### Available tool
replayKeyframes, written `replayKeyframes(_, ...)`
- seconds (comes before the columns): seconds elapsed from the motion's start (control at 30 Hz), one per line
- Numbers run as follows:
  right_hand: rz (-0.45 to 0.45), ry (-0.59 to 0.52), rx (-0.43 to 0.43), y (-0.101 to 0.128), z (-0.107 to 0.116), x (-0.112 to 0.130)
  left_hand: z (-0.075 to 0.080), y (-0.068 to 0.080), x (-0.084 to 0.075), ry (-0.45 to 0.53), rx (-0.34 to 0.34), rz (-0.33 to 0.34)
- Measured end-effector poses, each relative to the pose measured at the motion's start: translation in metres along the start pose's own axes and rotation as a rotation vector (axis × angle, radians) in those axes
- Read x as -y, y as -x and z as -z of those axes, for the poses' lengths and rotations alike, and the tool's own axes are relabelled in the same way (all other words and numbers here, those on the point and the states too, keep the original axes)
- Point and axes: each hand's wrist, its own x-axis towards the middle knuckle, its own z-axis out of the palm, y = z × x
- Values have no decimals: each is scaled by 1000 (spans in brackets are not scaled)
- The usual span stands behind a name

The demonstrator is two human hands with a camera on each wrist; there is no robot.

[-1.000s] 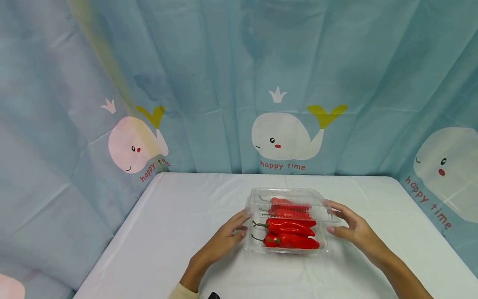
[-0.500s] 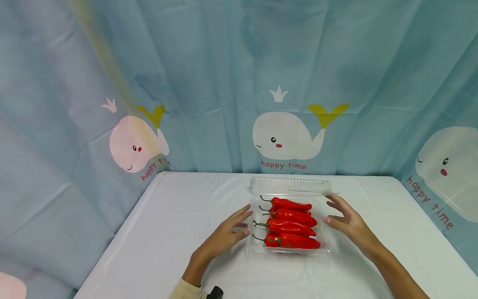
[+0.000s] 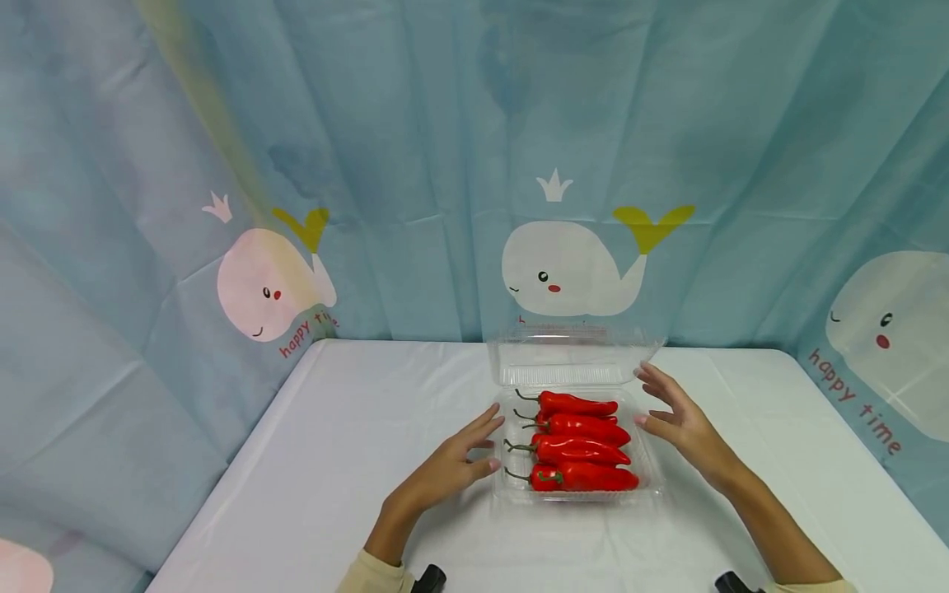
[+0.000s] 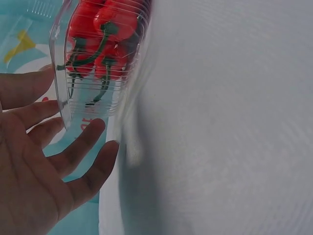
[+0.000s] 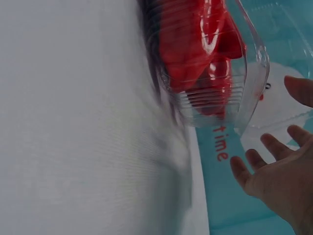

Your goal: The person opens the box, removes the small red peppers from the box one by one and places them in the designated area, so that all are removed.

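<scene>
A clear plastic clamshell box (image 3: 574, 492) sits on the white table (image 3: 348, 461) with several red chili peppers (image 3: 582, 449) lying side by side in it. Its clear lid (image 3: 571, 358) stands upright at the far side. My left hand (image 3: 467, 453) is spread beside the box's left wall, fingers straight, at or just off the rim. My right hand (image 3: 670, 412) hovers with spread fingers at the box's right far corner, near the lid's edge, holding nothing. The wrist views show the box wall (image 4: 93, 83) with peppers (image 5: 195, 44) behind it and fingers (image 4: 83, 144) beside it.
A blue curtain (image 3: 415, 148) printed with white whales (image 3: 567, 268) closes off the back and both sides of the table. Bare white tablecloth lies left, right and in front of the box.
The lid, nearly down on the box a second ago, has swung up and back to stand upright. My right hand rose slightly with it; my left hand stayed by the left wall.
</scene>
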Motion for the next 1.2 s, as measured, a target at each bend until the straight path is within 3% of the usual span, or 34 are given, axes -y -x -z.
replayKeyframes(0.6, -99, -8, 19, -18, 1, 0, 1, 2, -3, -10, 2, 33)
replayKeyframes(1.2, -215, -50, 76, -26, 0, -15, 2, 3, -1, 13, 10, 35)
